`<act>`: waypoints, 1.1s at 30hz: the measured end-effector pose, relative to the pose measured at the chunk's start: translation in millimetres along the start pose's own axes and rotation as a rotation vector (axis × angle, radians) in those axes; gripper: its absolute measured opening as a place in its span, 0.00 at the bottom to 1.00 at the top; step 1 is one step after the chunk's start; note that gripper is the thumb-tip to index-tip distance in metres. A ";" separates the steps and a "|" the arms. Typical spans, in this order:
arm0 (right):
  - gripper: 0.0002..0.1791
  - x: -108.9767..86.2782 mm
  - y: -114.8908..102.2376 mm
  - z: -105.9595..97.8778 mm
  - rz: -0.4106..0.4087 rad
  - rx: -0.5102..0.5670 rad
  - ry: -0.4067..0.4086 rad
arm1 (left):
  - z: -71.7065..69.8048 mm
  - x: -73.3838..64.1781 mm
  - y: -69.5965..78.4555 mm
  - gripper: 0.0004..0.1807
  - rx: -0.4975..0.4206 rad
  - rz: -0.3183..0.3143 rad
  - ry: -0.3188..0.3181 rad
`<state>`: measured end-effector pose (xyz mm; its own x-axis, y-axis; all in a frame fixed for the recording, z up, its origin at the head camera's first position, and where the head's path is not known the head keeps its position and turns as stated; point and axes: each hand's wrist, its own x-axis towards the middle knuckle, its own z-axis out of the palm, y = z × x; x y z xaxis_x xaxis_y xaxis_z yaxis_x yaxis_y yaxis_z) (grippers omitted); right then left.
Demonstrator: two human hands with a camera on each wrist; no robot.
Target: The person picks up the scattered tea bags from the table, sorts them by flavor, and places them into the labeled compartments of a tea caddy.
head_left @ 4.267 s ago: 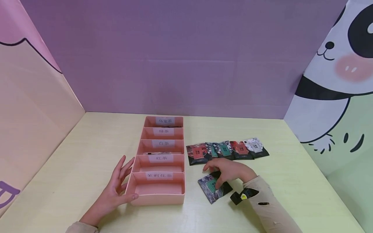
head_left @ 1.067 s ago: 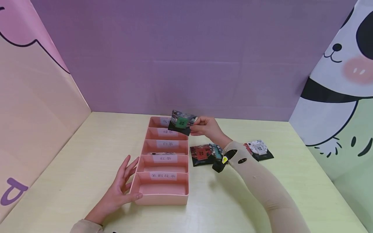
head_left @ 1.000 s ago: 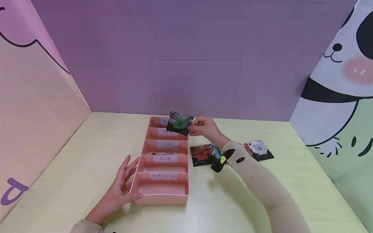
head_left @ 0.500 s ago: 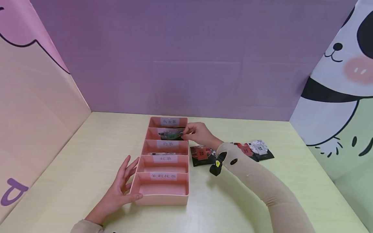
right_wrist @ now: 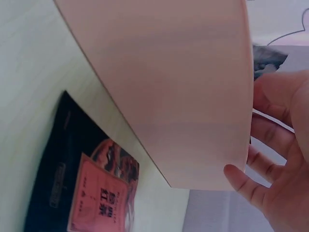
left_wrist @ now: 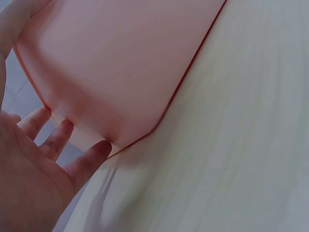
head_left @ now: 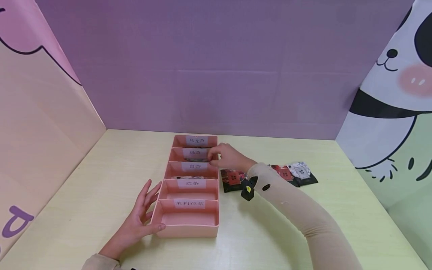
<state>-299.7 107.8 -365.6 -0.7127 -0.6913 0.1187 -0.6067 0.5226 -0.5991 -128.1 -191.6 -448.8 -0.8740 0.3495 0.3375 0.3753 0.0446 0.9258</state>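
A pink box [head_left: 189, 231] with several labelled compartments runs away from me on the table. My left hand [head_left: 136, 219] rests against its near left corner, thumb over the front rim and fingers extended along the side; the left wrist view shows the fingertips [left_wrist: 104, 147] touching the wall. My right hand [head_left: 227, 157] reaches over the right rim at the second compartment from the back, thumb and index finger pinching the right end of a tea sachet [head_left: 195, 160]. Most of that sachet is down inside the compartment; its patterned corner shows above the rim in the right wrist view.
Right of the box lie several tea sachets: one with a red label [head_left: 233, 178], another red one [head_left: 284, 173] and a white one [head_left: 301, 171]. My right forearm covers part of that row. Another sachet [head_left: 187, 177] stands in the third compartment. A purple wall [head_left: 216, 75] closes the back.
My right hand picked up the green-labelled sachet from the table, carried it over the box's back and lowered it into the second compartment. My left hand has stayed at the box.
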 end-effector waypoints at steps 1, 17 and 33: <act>0.04 0.7 -0.4 -0.3 -0.009 -0.026 -0.011 | 0.1 0.0 -0.2 0.63 0.000 0.004 0.000; 0.08 5.8 -6.8 -0.1 -0.116 -0.174 0.036 | -0.1 -1.7 2.9 0.63 0.007 -0.016 0.009; 0.05 -4.7 -4.9 0.4 -0.108 -0.155 0.091 | 1.3 -0.4 1.6 0.63 -0.010 -0.003 0.000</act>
<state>-293.3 108.3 -363.6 -0.6649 -0.7035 0.2510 -0.7236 0.5231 -0.4503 -126.8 -190.4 -447.6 -0.8752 0.3491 0.3348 0.3696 0.0362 0.9285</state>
